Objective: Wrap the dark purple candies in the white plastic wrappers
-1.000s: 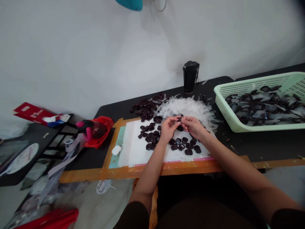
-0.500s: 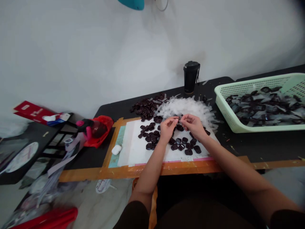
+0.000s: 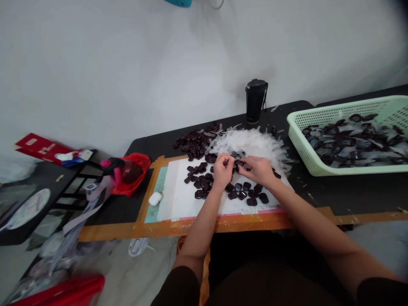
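Note:
My left hand [image 3: 223,171] is closed in a pinch over the white sheet [image 3: 181,199], its fingertips beside a small dark piece [image 3: 238,163]. My right hand [image 3: 257,169] pinches that dark piece from the other side. What the left fingertips hold is too small to make out. Dark glossy rounded pieces [image 3: 251,201] lie scattered on the sheet around both hands. Behind the hands is a heap of translucent white strips [image 3: 255,142], and to its left a pile of dark red-brown pieces [image 3: 194,142].
A pale green basket [image 3: 315,168] of dark pieces and clear strips stands at the right. At the back is a black tumbler [image 3: 255,102]. Left are a white case [image 3: 155,198], a red tray [image 3: 145,161] with a bottle [image 3: 130,171], and a red box [image 3: 43,148].
Both hands have shifted slightly; the right hand has turned, its fingers now lower and against a dark piece. The left fingers are more curled. The view has moved a little.

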### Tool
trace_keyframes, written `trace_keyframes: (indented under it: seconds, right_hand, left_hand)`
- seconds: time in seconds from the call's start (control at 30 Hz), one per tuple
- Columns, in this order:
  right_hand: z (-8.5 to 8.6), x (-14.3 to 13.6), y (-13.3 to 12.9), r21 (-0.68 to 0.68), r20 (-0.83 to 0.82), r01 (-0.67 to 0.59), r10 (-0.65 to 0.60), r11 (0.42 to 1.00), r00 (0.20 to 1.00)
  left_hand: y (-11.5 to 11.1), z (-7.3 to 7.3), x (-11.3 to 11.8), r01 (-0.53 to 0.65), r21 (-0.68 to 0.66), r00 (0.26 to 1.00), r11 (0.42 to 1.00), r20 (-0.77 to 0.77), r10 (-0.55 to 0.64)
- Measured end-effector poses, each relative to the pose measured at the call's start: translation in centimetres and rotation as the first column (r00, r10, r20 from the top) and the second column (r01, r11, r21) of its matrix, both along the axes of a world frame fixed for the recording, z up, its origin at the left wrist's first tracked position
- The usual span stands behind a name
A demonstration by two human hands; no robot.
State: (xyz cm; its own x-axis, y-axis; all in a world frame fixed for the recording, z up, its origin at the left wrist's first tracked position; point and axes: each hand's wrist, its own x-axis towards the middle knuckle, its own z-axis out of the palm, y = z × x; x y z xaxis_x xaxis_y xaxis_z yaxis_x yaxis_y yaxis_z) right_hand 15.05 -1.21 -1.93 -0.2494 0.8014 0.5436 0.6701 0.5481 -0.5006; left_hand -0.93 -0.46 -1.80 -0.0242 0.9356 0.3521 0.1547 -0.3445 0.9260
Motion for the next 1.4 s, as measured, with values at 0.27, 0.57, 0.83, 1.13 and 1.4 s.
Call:
trace_keyframes:
  seconds: [0.27,0.57,0.83,1.13,1.4]
  right_hand:
    - [-0.1,-0.1,0.0,0.045,0.152,0.039,-0.045,0.998,0.987]
    - [1.7,1.0,0.5,-0.118,-0.461,-0.105,0.039,0.988,0.887]
    - [1.9,3.3,2.4,-0.19,-0.673,-0.133,-0.03,0.973,0.739]
    - [0.0,3.1,3.0,-0.289,-0.004,0.027,-0.029,0.957,1.0]
    - [-1.1,2.1,2.4,-0.268,0.275,-0.032,0.108,0.963,0.955]
  left_hand:
    - [0.6,-1.1,0.3,-0.032,-0.103,0.988,0.994,0.149,0.047]
    - [1.0,-0.5,-1.1,0.035,-0.068,0.995,0.997,0.1,-0.028]
    - [-0.9,2.1,-1.7,0.344,-0.285,0.582,0.895,-0.684,-0.441]
    - [-1.0,1.8,-1.5,0.409,-0.328,0.416,0.852,-0.764,-0.494]
    - [0.2,1.0,-1.4,0.213,-0.208,0.936,0.955,-0.238,-0.26]
